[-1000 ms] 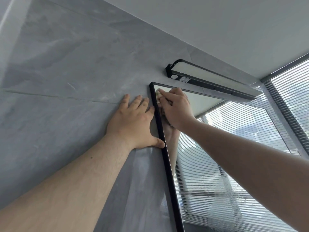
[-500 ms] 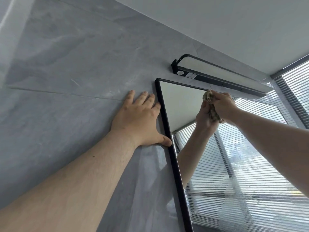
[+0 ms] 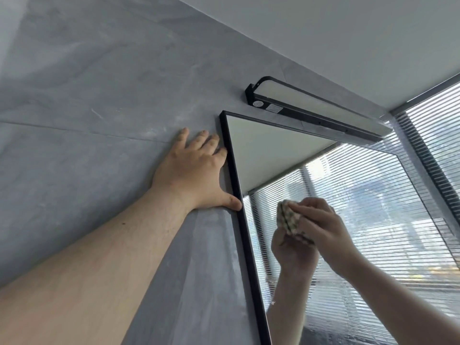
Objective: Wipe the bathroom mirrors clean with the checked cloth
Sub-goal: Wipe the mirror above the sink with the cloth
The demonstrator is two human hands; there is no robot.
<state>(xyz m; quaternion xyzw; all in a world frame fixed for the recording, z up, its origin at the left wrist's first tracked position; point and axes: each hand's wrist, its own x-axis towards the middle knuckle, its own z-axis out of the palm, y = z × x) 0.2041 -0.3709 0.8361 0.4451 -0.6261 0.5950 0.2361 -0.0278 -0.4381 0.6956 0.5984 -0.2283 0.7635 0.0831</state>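
Both hands are up against the wall, apart from each other. My left hand [image 3: 196, 170] lies flat and spread on the grey tile [image 3: 87, 120], fingers straight and pointing up toward the far corner, thumb tip touching the black frame [image 3: 245, 245] of the mirror [image 3: 273, 150]. That arm runs in from the near left, long and nearly straight.

My right hand [image 3: 321, 227] is clamped on the cloth [image 3: 288, 220], fingers curled over it, pressing the wad to the glass right of the frame and lower than the left hand. I see the cloth bunched into a small lump with its longer side running up-left to down-right; its check shows as dark flecks. The hand's reflection meets it from below.

I see the mirror's long left edge slanting from the upper corner down toward the near right. Above its top edge a black bar lamp [image 3: 316, 110] is fixed to the tile, close over the frame. Slatted blinds [image 3: 438, 135] fill the far right, and they repeat in the glass behind my right hand.
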